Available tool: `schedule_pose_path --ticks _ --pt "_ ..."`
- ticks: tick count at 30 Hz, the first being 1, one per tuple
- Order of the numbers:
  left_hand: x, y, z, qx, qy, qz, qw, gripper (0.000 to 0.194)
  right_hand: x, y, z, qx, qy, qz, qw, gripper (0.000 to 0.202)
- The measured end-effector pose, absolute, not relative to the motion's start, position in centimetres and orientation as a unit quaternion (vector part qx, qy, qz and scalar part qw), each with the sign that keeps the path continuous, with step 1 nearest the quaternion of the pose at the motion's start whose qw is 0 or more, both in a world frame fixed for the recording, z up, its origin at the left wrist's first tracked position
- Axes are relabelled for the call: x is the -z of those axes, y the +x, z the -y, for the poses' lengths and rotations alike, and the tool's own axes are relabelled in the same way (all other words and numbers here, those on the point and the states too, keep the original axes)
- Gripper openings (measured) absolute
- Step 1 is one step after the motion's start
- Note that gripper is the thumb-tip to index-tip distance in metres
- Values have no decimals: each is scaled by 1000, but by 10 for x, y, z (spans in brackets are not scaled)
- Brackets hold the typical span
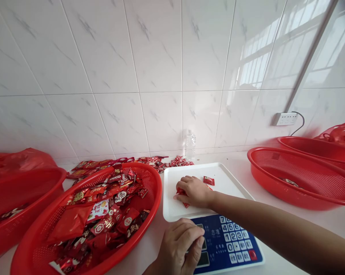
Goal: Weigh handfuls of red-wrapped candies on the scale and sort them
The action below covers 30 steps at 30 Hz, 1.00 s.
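Right hand [194, 191]: closed over red packets [179, 190], white tray [195, 169] beneath it.
Left hand [176, 242]: curled, can't tell if holding.
Packets: probably light, slick; pinch edges.

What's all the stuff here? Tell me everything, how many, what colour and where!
Full basket: one, red, left of the scale
Other baskets: three, red, one far left, two right
Basket packets: too many to count, mostly red
Wall-side packets: many, mostly red, on the table
Tray packets: a few, red, some hidden
Scale: one, blue and white, middle
Bottle: one, clear, by the wall
Plastic bags: red, far left and far right
Socket block: one, white, on the wall
Cable: one, dark, beside it
Table: one, white, underneath
Right hand: over the tray
Left hand: by the displays
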State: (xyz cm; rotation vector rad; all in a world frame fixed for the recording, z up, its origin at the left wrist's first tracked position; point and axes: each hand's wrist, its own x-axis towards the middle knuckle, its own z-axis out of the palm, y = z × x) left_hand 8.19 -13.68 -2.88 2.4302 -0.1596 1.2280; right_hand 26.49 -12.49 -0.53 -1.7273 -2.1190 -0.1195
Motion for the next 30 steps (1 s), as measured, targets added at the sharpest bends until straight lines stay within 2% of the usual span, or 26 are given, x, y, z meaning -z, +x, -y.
schedule_pose_path --ticks 4,9,13,19,26,30 --pt "30 82 135 -443 869 60 211 22 0 268 119 58 -632 728 261 22" --pt "32 81 134 -443 868 66 215 22 -14 286 121 68 -672 652 343 28" --pt "33 80 135 -444 867 72 212 22 -22 308 136 55 -713 597 364 31" --pt "31 80 136 -442 869 67 211 21 -11 327 157 30 -750 571 332 30" --pt "37 86 131 -472 856 91 192 20 11 324 159 -7 -735 623 266 27" --pt "39 88 129 -478 852 95 190 18 10 317 167 -17 -709 667 229 36"
